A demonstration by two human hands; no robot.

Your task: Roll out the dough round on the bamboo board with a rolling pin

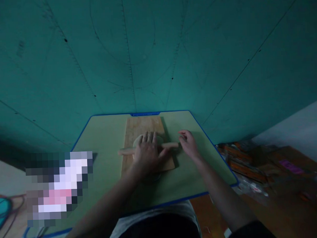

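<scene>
My left hand lies flat across the middle of a wooden rolling pin, fingers stretched forward and thumb out to the right. Under the pin and palm is a pale round of flattened dough, mostly covered by the hand. The dough rests on a wooden cutting board, and both ends of the pin reach past the board's sides. Just off the pin's right end hovers my right hand, its fingers loosely bent and apart, with nothing visible in them.
The board lies on a pale green table with a blue edge, set against a green wall. At the table's left is a pixelated patch with a cable below it. Cardboard and plastic wrapping lie on the floor at right.
</scene>
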